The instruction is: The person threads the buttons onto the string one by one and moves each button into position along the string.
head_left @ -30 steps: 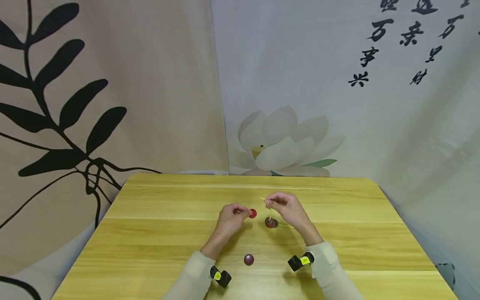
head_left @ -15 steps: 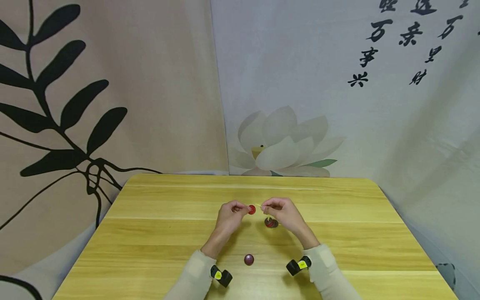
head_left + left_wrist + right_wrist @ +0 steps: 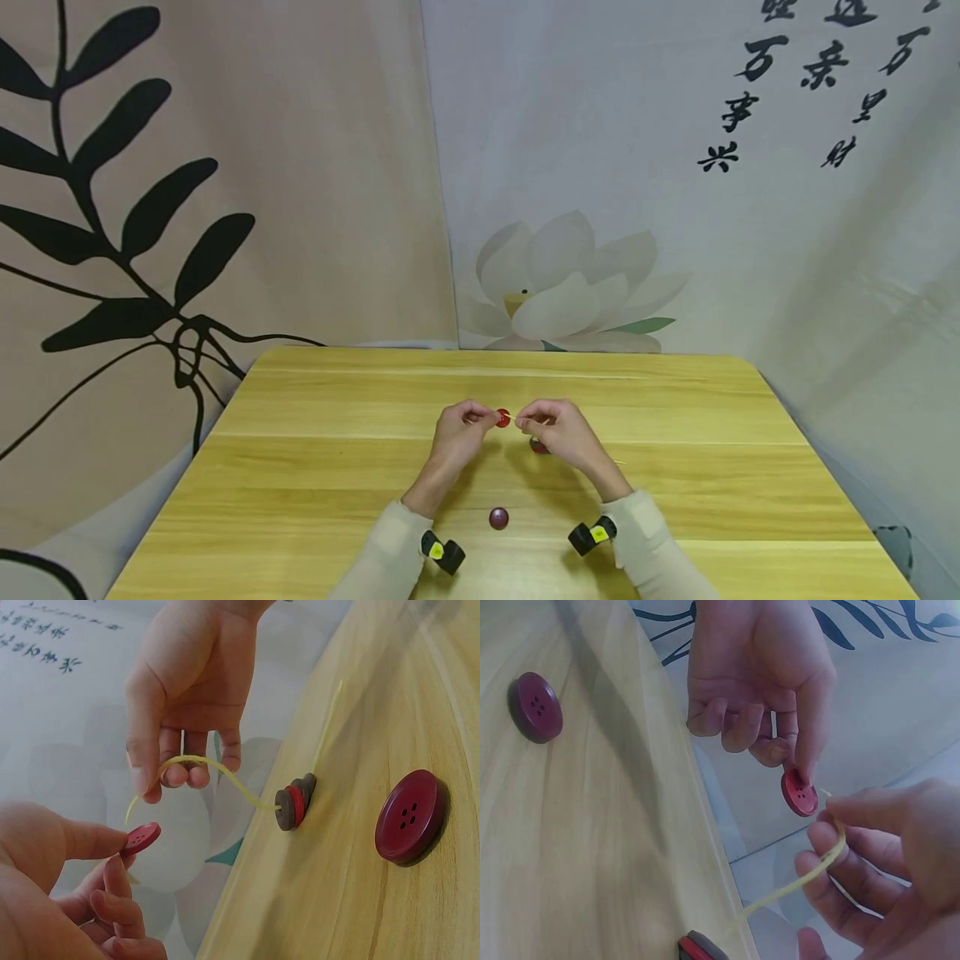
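Observation:
Between thumb and finger, my left hand point(image 3: 459, 435) pinches a red four-hole button point(image 3: 800, 793) by its edge. Close beside it my right hand point(image 3: 561, 432) pinches a yellow cord point(image 3: 238, 784) near its end, and the short free tip point(image 3: 130, 811) points at the button's face. From the right fingers the cord curves down to a small stack of threaded brown and red buttons point(image 3: 289, 806) on the table. In the head view the right hand partly hides that stack. A larger dark red four-hole button point(image 3: 410, 816) lies on the wood nearer the person.
The wooden table point(image 3: 315, 500) carries the loose button between the two forearms. Past the stack the cord's other end point(image 3: 330, 720) trails along the wood. A printed cloth backdrop point(image 3: 337, 167) hangs behind the far table edge.
My right hand has come left and slightly down, bringing the cord tip to the red button. The left hand has raised the button slightly. The loose dark red button stays put.

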Motion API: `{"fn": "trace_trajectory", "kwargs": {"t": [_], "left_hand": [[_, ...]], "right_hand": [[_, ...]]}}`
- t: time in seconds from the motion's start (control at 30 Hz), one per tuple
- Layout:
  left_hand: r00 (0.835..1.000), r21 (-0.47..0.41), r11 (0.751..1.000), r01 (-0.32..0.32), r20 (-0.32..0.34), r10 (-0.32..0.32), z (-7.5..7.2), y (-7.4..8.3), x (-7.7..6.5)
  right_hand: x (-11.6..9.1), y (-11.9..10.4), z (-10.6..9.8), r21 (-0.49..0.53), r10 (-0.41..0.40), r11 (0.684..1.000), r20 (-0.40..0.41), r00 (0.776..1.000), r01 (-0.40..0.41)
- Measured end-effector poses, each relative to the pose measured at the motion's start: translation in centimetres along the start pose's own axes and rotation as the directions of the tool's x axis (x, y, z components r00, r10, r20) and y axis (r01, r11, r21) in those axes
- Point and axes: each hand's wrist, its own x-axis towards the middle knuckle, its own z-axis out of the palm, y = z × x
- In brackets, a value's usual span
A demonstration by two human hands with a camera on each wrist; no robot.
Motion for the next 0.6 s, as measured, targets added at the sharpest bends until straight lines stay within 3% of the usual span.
{"fn": "trace_trajectory", "kwargs": {"t": [0.6], "left_hand": [[1.0,-0.02,1.0,-0.005,-0.003,0.005,-0.09,-0.09,0.0]], "right_hand": [[0.06,0.03,0.43,0.012,-0.003,1.0,0.016,1.0,0.003]]}}
